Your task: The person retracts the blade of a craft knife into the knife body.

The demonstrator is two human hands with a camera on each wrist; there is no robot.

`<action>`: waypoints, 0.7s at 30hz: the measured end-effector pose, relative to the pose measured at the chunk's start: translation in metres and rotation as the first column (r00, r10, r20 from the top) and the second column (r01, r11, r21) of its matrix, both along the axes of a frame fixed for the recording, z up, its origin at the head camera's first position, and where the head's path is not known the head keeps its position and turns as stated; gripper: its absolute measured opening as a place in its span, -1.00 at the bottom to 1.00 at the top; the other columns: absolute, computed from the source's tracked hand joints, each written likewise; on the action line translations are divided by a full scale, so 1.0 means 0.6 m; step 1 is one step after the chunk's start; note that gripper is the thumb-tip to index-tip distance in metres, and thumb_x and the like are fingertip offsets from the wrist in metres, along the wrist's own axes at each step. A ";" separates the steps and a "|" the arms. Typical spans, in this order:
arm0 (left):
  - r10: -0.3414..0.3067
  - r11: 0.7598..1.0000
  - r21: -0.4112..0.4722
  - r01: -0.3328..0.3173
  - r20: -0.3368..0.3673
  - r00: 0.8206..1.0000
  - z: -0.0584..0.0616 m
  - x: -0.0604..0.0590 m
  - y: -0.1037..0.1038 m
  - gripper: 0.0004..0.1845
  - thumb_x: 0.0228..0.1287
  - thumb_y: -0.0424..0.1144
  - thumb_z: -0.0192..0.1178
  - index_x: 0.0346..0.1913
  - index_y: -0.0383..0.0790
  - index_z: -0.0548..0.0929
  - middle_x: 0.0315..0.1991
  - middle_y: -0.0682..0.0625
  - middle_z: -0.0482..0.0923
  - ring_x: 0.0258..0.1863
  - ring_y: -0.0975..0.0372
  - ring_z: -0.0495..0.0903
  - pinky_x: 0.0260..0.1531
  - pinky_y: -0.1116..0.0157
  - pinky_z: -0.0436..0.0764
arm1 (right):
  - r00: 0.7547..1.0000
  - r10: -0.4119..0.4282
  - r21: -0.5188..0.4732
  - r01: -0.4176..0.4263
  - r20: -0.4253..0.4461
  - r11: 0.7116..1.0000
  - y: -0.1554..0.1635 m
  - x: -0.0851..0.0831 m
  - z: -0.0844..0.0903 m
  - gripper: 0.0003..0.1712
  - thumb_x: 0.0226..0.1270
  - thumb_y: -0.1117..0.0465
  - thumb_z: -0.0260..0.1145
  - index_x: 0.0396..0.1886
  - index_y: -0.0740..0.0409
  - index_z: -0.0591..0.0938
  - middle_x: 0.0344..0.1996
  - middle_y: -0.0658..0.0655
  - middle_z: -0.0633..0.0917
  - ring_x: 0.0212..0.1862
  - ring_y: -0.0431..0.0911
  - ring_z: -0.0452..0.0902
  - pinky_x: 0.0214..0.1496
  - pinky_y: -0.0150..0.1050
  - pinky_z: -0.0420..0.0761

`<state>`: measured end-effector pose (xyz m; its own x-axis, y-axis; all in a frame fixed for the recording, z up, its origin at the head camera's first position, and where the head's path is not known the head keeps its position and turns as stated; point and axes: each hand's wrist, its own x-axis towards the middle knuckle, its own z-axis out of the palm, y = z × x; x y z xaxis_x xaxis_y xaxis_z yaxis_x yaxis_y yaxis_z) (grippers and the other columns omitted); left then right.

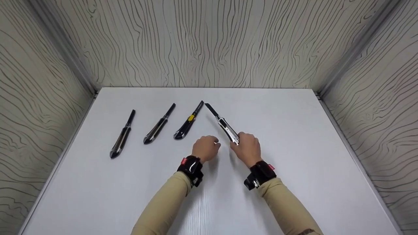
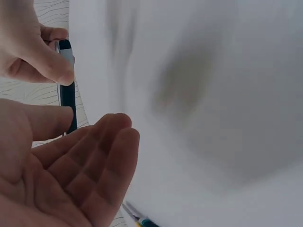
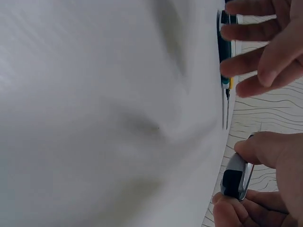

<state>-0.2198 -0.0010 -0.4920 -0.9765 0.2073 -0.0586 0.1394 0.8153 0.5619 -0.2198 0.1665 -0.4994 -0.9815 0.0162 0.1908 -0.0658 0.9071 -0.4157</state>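
A silver and black snap-off utility knife [image 1: 229, 131] slants up and left in the head view, its dark blade pointing at the back of the table. My right hand [image 1: 249, 148] pinches the butt end of its handle between thumb and fingers; the right wrist view shows that handle end [image 3: 233, 182] from behind. Beside it, my left hand [image 1: 206, 148] holds nothing, its fingers loosely bent and palm [image 2: 57, 194] bare in the left wrist view. Nearest the held knife's tip lies a black utility knife with a yellow slider [image 1: 187, 125].
Two more dark utility knives, one [image 1: 156, 129] nearer the middle and one [image 1: 120, 140] farther left, lie on the white table [image 1: 313, 140] with blades pointing away. Wood-grain panels [image 1: 196, 42] stand behind the table and on both sides.
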 end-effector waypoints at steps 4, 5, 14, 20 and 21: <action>0.041 0.985 0.160 -0.058 0.108 0.993 -0.007 -0.014 0.010 -0.72 0.37 -0.15 0.12 -0.08 -0.25 0.73 -0.17 -0.09 0.74 -0.18 0.05 0.70 -0.18 0.17 0.65 | 1.000 0.017 0.012 -0.017 -0.016 1.000 -0.009 0.009 0.002 -0.77 0.07 0.13 0.42 -0.53 0.19 0.59 -0.65 0.10 0.59 -0.58 -0.02 0.47 -0.57 -0.13 0.46; 0.043 0.974 0.213 -0.074 0.148 0.988 -0.008 -0.016 0.012 -0.71 0.38 -0.15 0.11 -0.08 -0.26 0.73 -0.19 -0.09 0.74 -0.20 0.07 0.71 -0.21 0.21 0.65 | 1.000 0.019 0.013 -0.019 -0.014 1.000 -0.011 0.011 0.002 -0.77 0.07 0.13 0.42 -0.53 0.18 0.59 -0.65 0.09 0.59 -0.58 -0.02 0.47 -0.57 -0.14 0.46; 0.029 0.890 0.430 -0.148 0.270 0.962 -0.019 -0.019 0.022 -0.74 0.39 -0.22 0.11 -0.12 -0.30 0.74 -0.30 -0.09 0.74 -0.35 0.16 0.70 -0.47 0.46 0.51 | 0.999 0.040 0.031 -0.039 -0.021 0.999 -0.028 0.023 -0.002 -0.77 0.03 0.13 0.44 -0.51 0.18 0.60 -0.63 0.09 0.59 -0.55 -0.01 0.49 -0.53 -0.11 0.48; 0.046 0.855 0.481 -0.195 0.303 0.952 -0.026 -0.011 0.023 -0.77 0.33 -0.25 0.16 -0.23 -0.36 0.73 -0.45 -0.04 0.69 -0.49 0.26 0.59 -0.55 0.49 0.48 | 0.998 0.045 0.041 -0.043 -0.041 0.998 -0.035 0.035 -0.008 -0.75 0.04 0.12 0.44 -0.56 0.16 0.57 -0.65 0.09 0.57 -0.57 -0.01 0.47 -0.56 -0.10 0.48; 0.047 0.844 0.494 -0.208 0.318 0.947 -0.027 -0.010 0.023 -0.77 0.33 -0.25 0.16 -0.23 -0.37 0.72 -0.46 -0.03 0.68 -0.50 0.28 0.57 -0.55 0.49 0.49 | 0.998 0.045 0.042 -0.044 -0.043 0.998 -0.035 0.037 -0.010 -0.74 0.04 0.12 0.44 -0.56 0.16 0.56 -0.65 0.09 0.57 -0.57 -0.01 0.48 -0.56 -0.10 0.49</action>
<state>-0.2255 0.0130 -0.5084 -0.9535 0.1601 -0.2555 -0.1755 0.3944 0.9020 -0.1975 0.1452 -0.5054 -0.9716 -0.0359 0.2338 -0.1240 0.9190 -0.3743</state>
